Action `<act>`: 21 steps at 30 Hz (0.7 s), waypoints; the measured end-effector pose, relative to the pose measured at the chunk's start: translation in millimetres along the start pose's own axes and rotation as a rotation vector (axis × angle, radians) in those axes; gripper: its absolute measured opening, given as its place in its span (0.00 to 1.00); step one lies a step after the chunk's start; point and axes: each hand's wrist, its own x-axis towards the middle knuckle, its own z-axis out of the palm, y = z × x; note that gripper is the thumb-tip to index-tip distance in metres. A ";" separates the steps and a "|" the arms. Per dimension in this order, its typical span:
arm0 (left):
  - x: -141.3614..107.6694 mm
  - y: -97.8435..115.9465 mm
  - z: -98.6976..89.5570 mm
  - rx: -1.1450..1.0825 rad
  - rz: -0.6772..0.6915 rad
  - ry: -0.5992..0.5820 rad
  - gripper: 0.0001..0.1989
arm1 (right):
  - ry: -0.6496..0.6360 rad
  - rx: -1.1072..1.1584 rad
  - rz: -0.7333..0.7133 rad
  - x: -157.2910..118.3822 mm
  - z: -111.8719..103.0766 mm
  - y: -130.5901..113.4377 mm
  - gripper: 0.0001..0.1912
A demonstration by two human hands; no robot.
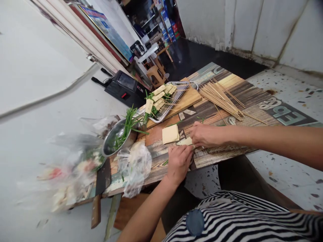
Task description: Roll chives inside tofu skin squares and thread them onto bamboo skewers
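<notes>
1. Pale sheet [185, 141]: centre of frame, partly covered by fingers. From where I stand, visible long axis nearly level, narrow end leftward.
2. Left hand [179, 160], right hand [203, 134]: fingers curled at the sheet; how far closed, I cannot tell.

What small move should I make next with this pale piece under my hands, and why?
I'd perhaps pin the pale piece with your left hand and reach your right hand for one of the skewers: both hands are at the piece, no skewer can be seen in it, and skewers poke out from the pieces on the tray.
</notes>
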 end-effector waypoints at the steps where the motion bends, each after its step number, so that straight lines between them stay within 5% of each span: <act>1: 0.9 -0.3 -0.4 -0.007 0.013 -0.006 0.08 | -0.029 -0.009 0.001 -0.3 -3.0 -0.9 0.13; 14: 14.9 3.8 -11.8 0.030 -0.095 -0.201 0.05 | -0.232 0.023 0.063 5.7 -23.1 1.3 0.11; 21: 19.3 -2.1 -11.4 -0.019 -0.097 -0.260 0.07 | 0.015 0.045 0.058 -11.0 -7.2 7.1 0.08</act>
